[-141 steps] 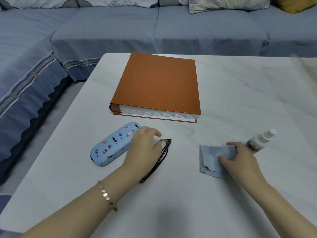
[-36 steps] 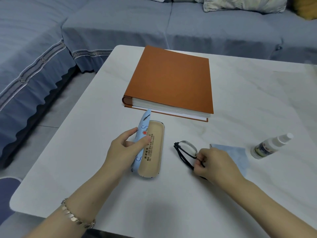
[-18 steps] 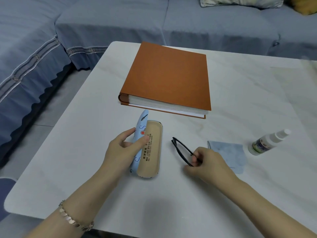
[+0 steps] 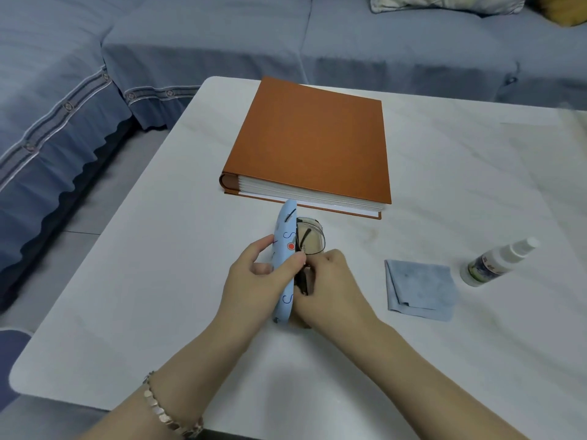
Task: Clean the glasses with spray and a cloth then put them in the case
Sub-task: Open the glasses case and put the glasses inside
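Glasses (image 4: pixel 309 239) inside open case (image 4: pixel 285 249), under right hand (image 4: pixel 330 281) fingers.

Single head-worn wide-angle view, looked forward and steeply down from above the near edge of the white table (image 4: pixel 133 281). Close over both forearms, which entered from the bottom of frame. Faced the far side, where a blue sofa (image 4: pixel 286 36) filled the top and left. Straight edges bowed outward toward the margins. No second view to overlap.
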`<state>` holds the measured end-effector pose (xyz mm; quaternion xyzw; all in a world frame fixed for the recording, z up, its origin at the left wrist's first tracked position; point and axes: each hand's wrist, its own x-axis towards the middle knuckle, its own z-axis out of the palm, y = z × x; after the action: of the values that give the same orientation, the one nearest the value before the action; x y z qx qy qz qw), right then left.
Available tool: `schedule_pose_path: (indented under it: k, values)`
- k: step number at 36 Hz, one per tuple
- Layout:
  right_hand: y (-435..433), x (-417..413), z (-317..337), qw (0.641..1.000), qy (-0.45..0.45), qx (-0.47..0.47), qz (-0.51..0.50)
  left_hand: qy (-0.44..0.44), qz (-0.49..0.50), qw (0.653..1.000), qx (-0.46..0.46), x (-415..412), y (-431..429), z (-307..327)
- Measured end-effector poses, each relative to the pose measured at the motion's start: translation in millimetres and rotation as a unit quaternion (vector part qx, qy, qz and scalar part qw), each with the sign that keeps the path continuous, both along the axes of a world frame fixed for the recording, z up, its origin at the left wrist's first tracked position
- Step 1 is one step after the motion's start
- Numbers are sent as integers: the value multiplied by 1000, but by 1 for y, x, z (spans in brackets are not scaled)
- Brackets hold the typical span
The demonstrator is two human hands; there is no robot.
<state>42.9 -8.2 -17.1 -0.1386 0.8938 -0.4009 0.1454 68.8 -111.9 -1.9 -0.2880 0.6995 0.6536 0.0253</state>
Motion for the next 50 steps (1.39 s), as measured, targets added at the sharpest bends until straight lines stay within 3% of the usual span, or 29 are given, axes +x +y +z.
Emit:
schedule_pose_path:
  k: [8, 15, 23, 29, 34, 38, 40, 42, 46, 48, 50]
  values:
    - [9, 4, 0, 992, 72, 91, 57, -4, -3, 1000, 20, -3, -3, 3]
    - [32, 11, 5, 985, 106, 40, 130, 1, -10, 1000, 28, -3, -7, 10]
    - [37, 9, -1, 979, 156, 47, 124, 15, -18, 999, 32, -1, -5, 12]
    - [35, 9, 2, 988, 130, -13, 79, 31, -23, 999, 17, -1, -7, 15]
    - [40, 10, -1, 993, 94, 4, 72, 24, -29, 999, 27, -1, -8, 15]
    - [47, 8, -3, 983, 136, -126, 5, 36, -25, 998, 41, -4, -10, 17]
    - [48, 3, -2, 967, 73, -215, -111, 39, -32, 998, 39, -6, -12, 19]
    - [49, -6, 1, 934, -65, -294, -191, 46, -55, 996, 49, -7, -12, 22]
    - [49, -17, 5, 811, -304, -479, -138, 69, -105, 990, 64, -6, -6, 24]
    - [48, -20, 4, 762, -345, -535, -123, 77, -116, 987, 74, -6, -4, 24]
    - [49, -22, 0, 737, -356, -562, -114, 81, -125, 986, 72, -7, -2, 23]
